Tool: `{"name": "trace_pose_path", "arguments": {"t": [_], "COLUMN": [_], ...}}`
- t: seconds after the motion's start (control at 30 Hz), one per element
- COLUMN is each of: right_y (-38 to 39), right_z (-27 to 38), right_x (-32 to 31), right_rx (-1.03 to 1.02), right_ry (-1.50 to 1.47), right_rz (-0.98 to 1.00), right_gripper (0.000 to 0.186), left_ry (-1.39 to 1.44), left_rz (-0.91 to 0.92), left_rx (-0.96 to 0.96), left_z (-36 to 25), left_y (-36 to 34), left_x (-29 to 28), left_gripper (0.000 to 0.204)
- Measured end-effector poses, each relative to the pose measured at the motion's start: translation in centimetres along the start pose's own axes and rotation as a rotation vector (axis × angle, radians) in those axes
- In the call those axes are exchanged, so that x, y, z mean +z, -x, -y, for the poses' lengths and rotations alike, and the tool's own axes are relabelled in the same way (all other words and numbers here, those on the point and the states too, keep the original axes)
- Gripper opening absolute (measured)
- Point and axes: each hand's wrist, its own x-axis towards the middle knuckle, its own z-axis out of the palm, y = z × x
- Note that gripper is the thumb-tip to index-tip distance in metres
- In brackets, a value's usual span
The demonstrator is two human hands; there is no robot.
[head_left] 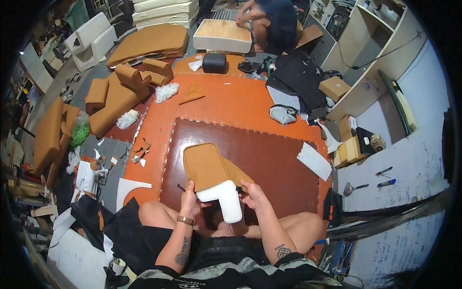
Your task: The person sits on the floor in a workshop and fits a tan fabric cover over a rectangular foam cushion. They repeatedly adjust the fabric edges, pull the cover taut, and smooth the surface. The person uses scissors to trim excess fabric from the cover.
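Between my hands, above my crossed legs, is a tan upholstery cover (206, 166) with a piped seam round its rounded front panel. A white foam piece (230, 202), bent like an L, comes partway out of its near end. My left hand (191, 202) is closed on the cover's near left corner, thumb on top, its fingers mostly hidden underneath. My right hand (254, 195) is closed on the cover's right edge beside the foam. A side flap of the cover hangs toward that hand.
I sit on a brown and orange mat (250, 149). A white strip (314, 161) lies to the right, white stuffing (166, 93) and tan upholstered parts (115, 103) to the left. Beyond, another person (279, 24) works at a foam block (223, 36). Tools lie on a white board (399, 180).
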Motion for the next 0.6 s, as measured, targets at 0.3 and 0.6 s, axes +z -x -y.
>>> {"name": "trace_pose_path", "arguments": {"t": [0.3,0.6], "right_y": [1.4,2.7], "right_z": [-3.7,-2.9], "right_x": [-4.4,-1.7], "right_rx": [-0.219,-0.100], "right_ry": [-0.273,0.300], "right_rz": [0.314,-0.088], "right_gripper": [0.045,0.035], "left_ry": [-0.002,0.054], "left_rz": [0.128,0.016], "left_rx": [0.235,0.352], "left_z": [0.7,2.1], "left_y": [0.3,-2.0], "left_x": [0.4,1.2], "left_gripper": [0.050,0.043]}}
